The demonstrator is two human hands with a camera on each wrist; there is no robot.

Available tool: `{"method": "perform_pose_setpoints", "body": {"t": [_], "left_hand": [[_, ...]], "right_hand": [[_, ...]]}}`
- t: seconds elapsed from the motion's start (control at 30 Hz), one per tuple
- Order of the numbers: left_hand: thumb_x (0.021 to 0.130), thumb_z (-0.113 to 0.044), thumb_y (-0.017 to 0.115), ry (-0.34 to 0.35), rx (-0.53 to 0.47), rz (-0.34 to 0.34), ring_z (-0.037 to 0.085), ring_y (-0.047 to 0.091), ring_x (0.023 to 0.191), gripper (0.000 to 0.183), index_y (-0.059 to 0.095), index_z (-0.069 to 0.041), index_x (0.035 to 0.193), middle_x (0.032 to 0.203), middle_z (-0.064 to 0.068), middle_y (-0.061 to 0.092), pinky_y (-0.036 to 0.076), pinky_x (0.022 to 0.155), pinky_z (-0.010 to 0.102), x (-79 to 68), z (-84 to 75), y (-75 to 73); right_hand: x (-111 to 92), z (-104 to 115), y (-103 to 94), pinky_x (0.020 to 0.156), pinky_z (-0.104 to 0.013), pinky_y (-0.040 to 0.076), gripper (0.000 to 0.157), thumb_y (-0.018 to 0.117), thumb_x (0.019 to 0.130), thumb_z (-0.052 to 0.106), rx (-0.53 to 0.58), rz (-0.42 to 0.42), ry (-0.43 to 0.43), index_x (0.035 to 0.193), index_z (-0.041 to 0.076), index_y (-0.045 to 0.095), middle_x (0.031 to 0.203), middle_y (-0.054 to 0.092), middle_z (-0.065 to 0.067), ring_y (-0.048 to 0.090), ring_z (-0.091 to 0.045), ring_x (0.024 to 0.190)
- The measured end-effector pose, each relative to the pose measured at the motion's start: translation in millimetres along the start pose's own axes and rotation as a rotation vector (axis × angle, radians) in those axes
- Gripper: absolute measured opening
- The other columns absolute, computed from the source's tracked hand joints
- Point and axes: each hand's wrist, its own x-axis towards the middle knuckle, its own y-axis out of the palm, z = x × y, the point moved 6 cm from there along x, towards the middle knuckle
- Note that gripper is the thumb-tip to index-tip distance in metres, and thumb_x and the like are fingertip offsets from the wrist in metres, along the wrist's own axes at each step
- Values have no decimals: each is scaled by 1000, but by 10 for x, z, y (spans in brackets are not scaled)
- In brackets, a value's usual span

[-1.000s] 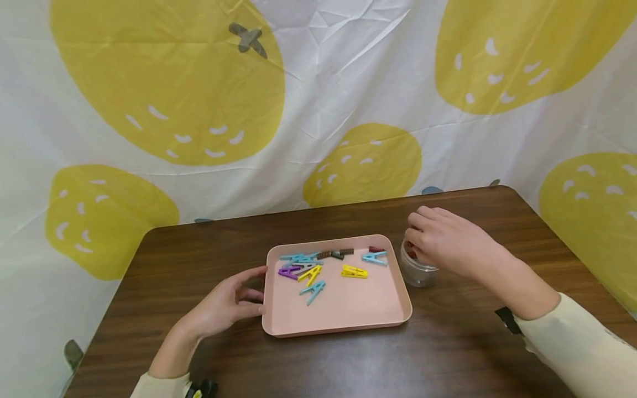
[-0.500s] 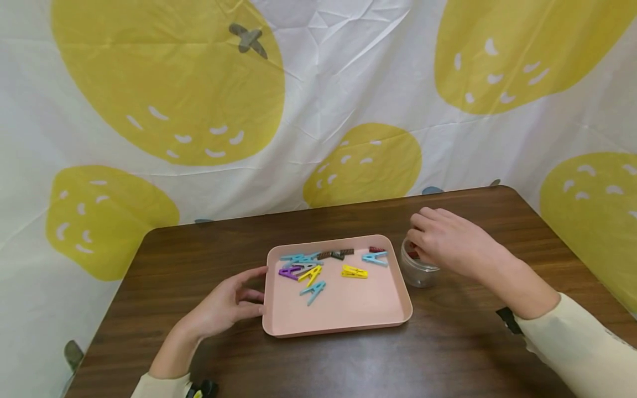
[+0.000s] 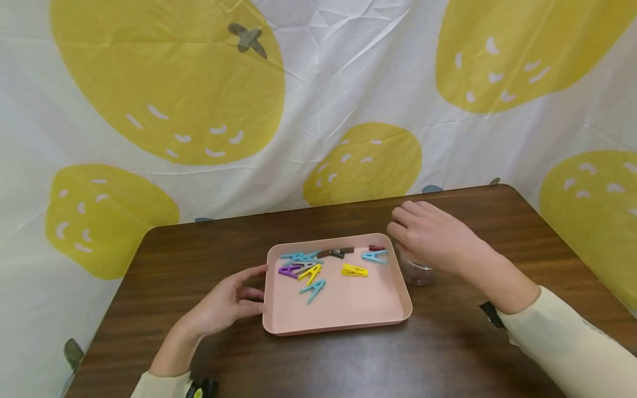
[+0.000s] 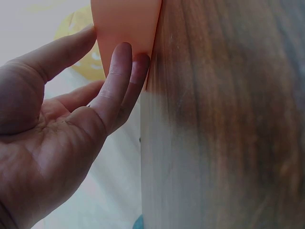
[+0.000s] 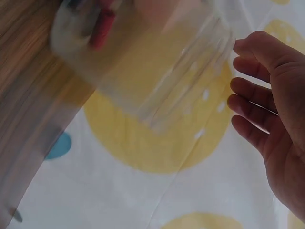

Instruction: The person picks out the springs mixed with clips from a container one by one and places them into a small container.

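My left hand (image 3: 224, 304) touches the left side of a pink tray (image 3: 343, 318) with its fingertips; in the left wrist view, relaxed fingers rest against the tray's outer wall (image 4: 126, 24). Over the rim of a clear jar (image 3: 420, 275), right of the tray, is my right hand (image 3: 433, 235). Its fingers are loosely bent in the right wrist view, and nothing shows between them. Inside the jar, blurred in that view, lies a red piece (image 5: 102, 28), likely a spring. Clothespins, such as a yellow one (image 3: 354, 270) and a blue one (image 3: 374, 256), lie in the tray.
Along the tray's back wall sit several springs, among them a dark brown one (image 3: 346, 250) and a red one (image 3: 376, 248). A brown wooden table (image 3: 199, 260) bears everything. Behind it hangs a white cloth (image 3: 318, 99) printed with yellow fruit.
My right hand has lifted slightly out of the jar mouth and shifted left toward the tray. My left hand and the clothespins have stayed in place.
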Motion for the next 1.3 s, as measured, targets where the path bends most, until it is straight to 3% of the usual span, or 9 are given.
{"method": "perform_pose_setpoints", "body": {"t": [0.23, 0.47, 0.63, 0.9, 1.03, 1.3], "left_hand": [[78, -7, 70, 8, 26, -3, 31, 57, 104, 76, 28, -12, 141, 135, 13, 40, 51, 75, 29, 21, 64, -12], [78, -4, 70, 4, 31, -11, 33, 56, 105, 76, 28, -10, 141, 138, 13, 36, 51, 75, 28, 22, 34, -6], [78, -5, 70, 15, 35, -18, 31, 57, 104, 77, 28, -11, 141, 139, 12, 35, 51, 75, 28, 25, 64, -15], [78, -8, 71, 24, 51, -22, 29, 58, 102, 77, 28, -10, 142, 137, 12, 37, 51, 75, 28, 9, 59, -8], [78, -7, 71, 27, 46, -17, 29, 58, 102, 77, 27, -10, 142, 135, 13, 40, 51, 75, 28, 8, 54, -8], [78, -7, 71, 22, 54, -13, 29, 58, 101, 77, 28, -10, 142, 133, 15, 42, 51, 75, 28, 10, 52, -13]], "right_hand": [[258, 225, 161, 83, -38, 39, 24, 66, 80, 28, 8, 40, -19, 96, 13, 55, 92, 47, -2, 43, -25, 90], [494, 379, 367, 82, -34, 39, 20, 59, 83, 14, -26, 66, -76, 102, 17, 58, 94, 49, -1, 43, -22, 89], [632, 491, 516, 78, -33, 38, 27, 64, 85, 22, -53, 83, -132, 111, 23, 60, 92, 47, -1, 40, -20, 85], [726, 633, 789, 76, -31, 36, 28, 64, 85, 15, -155, 171, -236, 111, 21, 59, 103, 50, -2, 41, -22, 93], [746, 637, 888, 79, -32, 37, 29, 65, 84, 17, -185, 225, -245, 112, 23, 59, 108, 49, -2, 41, -23, 97], [775, 621, 966, 79, -34, 37, 26, 67, 83, 21, -180, 230, -255, 108, 25, 62, 109, 48, -3, 39, -24, 98]]}}
